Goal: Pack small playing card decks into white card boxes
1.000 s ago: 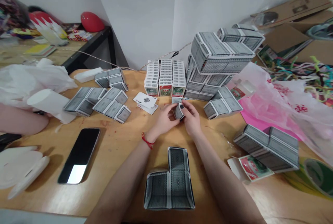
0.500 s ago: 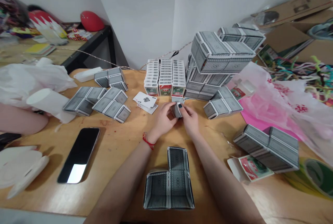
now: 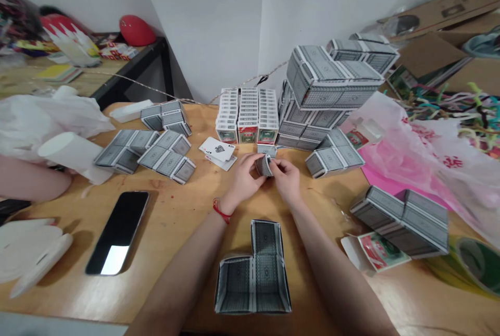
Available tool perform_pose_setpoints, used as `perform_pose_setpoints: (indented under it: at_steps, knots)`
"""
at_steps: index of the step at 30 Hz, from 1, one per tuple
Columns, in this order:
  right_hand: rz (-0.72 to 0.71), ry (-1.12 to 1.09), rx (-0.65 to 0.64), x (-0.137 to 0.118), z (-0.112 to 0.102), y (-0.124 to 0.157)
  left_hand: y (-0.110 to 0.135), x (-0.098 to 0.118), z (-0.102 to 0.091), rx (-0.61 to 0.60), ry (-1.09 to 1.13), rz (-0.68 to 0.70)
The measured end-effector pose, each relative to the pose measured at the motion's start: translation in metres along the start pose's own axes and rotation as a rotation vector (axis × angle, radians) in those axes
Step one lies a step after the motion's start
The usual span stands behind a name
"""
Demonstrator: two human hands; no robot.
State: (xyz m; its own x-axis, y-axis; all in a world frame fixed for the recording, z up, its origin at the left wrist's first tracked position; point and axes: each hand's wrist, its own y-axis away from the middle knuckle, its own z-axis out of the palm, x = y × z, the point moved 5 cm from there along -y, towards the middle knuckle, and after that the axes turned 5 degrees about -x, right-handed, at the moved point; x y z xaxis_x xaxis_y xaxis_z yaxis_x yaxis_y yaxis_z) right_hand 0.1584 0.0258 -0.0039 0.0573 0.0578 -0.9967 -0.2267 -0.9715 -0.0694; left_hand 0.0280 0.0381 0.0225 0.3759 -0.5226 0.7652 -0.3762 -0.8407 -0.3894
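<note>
Between my two hands, above the middle of the table, is a small grey-backed playing card piece (image 3: 265, 165), curved or folded. My left hand (image 3: 247, 177) grips it from the left, with a red string bracelet on that wrist. From the right, the fingers of my right hand (image 3: 286, 178) pinch its edge. Just beyond my fingers lie more grey-backed cards (image 3: 267, 150), partly hidden. Left of my left hand rest loose face-up cards (image 3: 219, 149), an ace of spades on top. Between my forearms stands an L-shaped block of folded cards (image 3: 267, 268).
Rows of card boxes (image 3: 247, 117) stand at the back, beside a tall stack of card blocks (image 3: 332, 86). More card blocks (image 3: 167, 156) sit at the left, near a phone (image 3: 118, 232). An opened card box (image 3: 380, 251) and a tape roll (image 3: 469, 263) lie at right.
My right thumb and fingers have shifted slightly to the right along the card piece, showing more of it. My left hand stays nearly in place.
</note>
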Motion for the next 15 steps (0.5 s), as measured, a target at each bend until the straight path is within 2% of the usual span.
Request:
perform_pose_setpoints:
  at_steps: [9,15]
  knots:
    - [0.038,-0.008,0.020,0.0014,-0.0013,0.0004,0.0005,0.0035,-0.0010,-0.071,-0.047,0.015]
    - [-0.011,0.147,0.012,-0.0017,-0.0037,0.0013,0.0010,0.0076,0.0005,-0.164,-0.034,0.024]
